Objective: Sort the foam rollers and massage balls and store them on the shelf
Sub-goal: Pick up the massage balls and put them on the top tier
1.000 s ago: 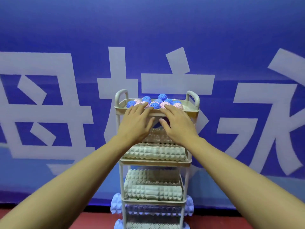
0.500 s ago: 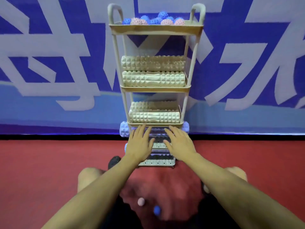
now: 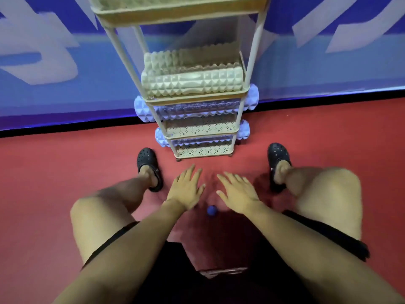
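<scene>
Beige studded rollers (image 3: pixel 192 84) above lilac ones (image 3: pixel 142 108) on my cream shelf (image 3: pixel 203 128); blue ball (image 3: pixel 212 210), red floor (image 3: pixel 54 172), my black clogs (image 3: pixel 146 159).

Looking like gym or sports hall. Squatting on red sports floor (image 3: pixel 54 183), facing big blue banner (image 3: pixel 65 84) with huge white lettering running along wall. Cream tiered rack (image 3: pixel 195 98) standing against it, holding ridged foam rollers (image 3: pixel 192 83). Small blue ball (image 3: pixel 212 210) lying on floor between my knees.
</scene>
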